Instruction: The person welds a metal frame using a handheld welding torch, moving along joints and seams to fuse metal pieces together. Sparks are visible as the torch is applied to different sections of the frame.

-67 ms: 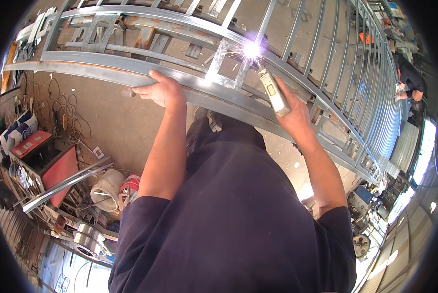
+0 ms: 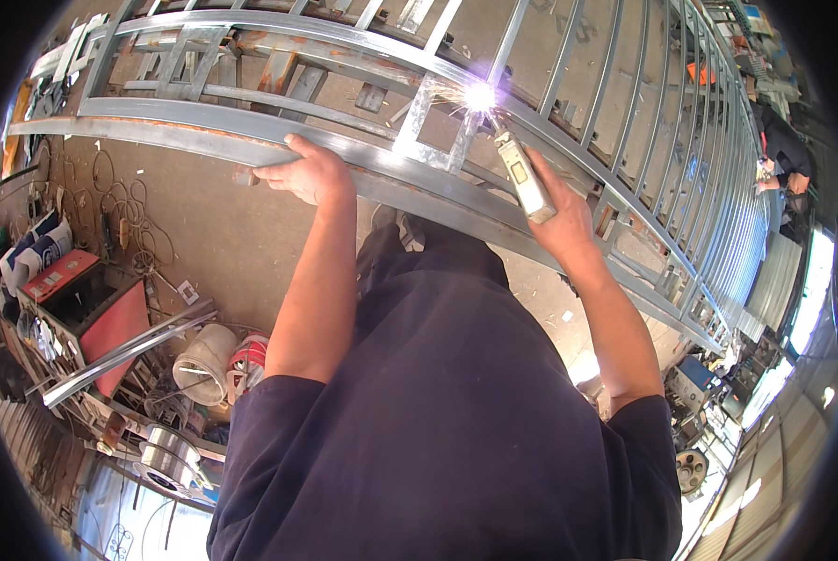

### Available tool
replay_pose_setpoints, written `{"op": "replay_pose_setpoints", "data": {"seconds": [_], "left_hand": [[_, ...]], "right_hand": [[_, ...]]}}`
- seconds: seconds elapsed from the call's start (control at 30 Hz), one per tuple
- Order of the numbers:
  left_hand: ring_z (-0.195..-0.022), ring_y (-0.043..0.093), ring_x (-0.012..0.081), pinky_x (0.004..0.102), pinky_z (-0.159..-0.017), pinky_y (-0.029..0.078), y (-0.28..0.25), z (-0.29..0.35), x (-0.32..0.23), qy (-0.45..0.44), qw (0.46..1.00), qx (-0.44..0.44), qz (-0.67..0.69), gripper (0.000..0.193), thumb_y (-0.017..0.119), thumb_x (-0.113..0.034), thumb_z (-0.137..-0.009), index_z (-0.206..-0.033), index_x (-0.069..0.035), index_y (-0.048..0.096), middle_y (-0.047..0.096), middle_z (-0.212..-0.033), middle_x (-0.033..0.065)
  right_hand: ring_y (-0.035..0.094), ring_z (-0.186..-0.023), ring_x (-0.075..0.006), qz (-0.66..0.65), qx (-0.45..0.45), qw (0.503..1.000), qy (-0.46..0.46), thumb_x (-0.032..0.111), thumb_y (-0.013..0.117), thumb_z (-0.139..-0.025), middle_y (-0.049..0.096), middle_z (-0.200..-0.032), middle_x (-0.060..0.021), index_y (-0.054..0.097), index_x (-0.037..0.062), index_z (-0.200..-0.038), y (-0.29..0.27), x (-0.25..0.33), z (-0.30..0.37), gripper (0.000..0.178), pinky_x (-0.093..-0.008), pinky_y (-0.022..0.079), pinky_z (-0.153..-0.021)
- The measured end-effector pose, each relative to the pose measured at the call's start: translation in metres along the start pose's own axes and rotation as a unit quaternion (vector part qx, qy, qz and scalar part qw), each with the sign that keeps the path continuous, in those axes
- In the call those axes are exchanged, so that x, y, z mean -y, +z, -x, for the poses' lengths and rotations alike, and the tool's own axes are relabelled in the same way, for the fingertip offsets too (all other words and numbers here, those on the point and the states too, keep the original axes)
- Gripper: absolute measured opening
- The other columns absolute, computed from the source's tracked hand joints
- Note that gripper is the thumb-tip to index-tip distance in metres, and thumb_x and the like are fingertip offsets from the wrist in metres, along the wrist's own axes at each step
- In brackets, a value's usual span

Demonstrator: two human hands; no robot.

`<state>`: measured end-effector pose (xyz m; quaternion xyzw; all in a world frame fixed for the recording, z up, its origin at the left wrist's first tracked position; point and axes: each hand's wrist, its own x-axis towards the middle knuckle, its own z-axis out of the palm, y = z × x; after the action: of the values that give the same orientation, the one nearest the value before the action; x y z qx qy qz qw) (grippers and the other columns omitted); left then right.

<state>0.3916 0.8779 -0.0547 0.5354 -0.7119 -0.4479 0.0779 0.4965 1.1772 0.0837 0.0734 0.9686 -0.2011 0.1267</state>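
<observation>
**Welding on a long steel gate frame**

The fingers (image 2: 283, 173) of the left hand (image 2: 311, 173) lie spread and nearly flat over the near rail of the steel frame (image 2: 204, 140), palm down, pressing on it rather than wrapped around it. The right hand (image 2: 561, 217) is closed around the pale, boxy handle of a welding torch (image 2: 522, 178), fingers curled tight about its lower end; the torch tilts up and away from the person, its tip meeting the frame at a bright white-violet arc (image 2: 480, 96) with a few sparks around it.

The arc sits at the top corner of a small square panel (image 2: 435, 129) set between two rails of the frame, just beyond the right hand and well to the right of the left hand. The frame is a long grid of grey metal rails and thin upright bars, curving across the whole upper view from left to right; it seems to rest raised above the concrete floor (image 2: 213, 234), though its supports are hidden.

Lower left stand a red case (image 2: 106, 323), a white bucket (image 2: 204, 360), loose metal bars (image 2: 124, 351) and coiled cables (image 2: 120, 201). At the far right another person (image 2: 784, 150) in dark clothes bends beside the frame.
</observation>
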Motion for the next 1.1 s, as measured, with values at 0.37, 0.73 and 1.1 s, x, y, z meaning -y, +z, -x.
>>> {"op": "replay_pose_setpoints", "data": {"seconds": [0.37, 0.73, 1.1], "left_hand": [[-0.137, 0.049, 0.0507, 0.0556, -0.110, 0.049, 0.003, -0.002, 0.002, 0.005, 1.000, -0.014, -0.012, 0.094, 0.055, -0.047, -0.103, -0.165, 0.003, 0.005, 0.030, -0.157, 0.0338], [-0.136, 0.049, 0.0521, 0.0567, -0.111, 0.049, 0.003, -0.003, 0.002, 0.010, 1.000, -0.019, -0.004, 0.093, 0.053, -0.048, -0.103, -0.164, 0.004, 0.005, 0.030, -0.158, 0.0357], [-0.131, 0.052, 0.0542, 0.0585, -0.107, 0.052, 0.002, 0.016, -0.013, 0.008, 1.000, -0.016, -0.013, 0.092, 0.049, -0.049, -0.104, -0.165, 0.002, 0.003, 0.035, -0.154, 0.0367]], "right_hand": [[0.065, -0.125, -0.0387, -0.011, 0.003, 1.000, -0.003, 0.003, 0.075, -0.081, 0.067, -0.140, -0.0137, 0.043, 0.0369, -0.158, -0.006, -0.001, 0.002, 0.089, -0.0450, 0.055, -0.104], [0.063, -0.129, -0.0381, -0.040, 0.009, 0.999, 0.003, 0.003, 0.074, -0.084, 0.066, -0.141, -0.0147, 0.045, 0.0338, -0.158, -0.009, -0.007, 0.008, 0.086, -0.0430, 0.053, -0.107], [0.058, -0.135, -0.0402, -0.178, 0.049, 0.982, 0.045, -0.001, 0.072, -0.083, 0.063, -0.144, -0.0183, 0.045, 0.0220, -0.159, -0.079, -0.058, 0.083, 0.083, -0.0420, 0.048, -0.111]]}}
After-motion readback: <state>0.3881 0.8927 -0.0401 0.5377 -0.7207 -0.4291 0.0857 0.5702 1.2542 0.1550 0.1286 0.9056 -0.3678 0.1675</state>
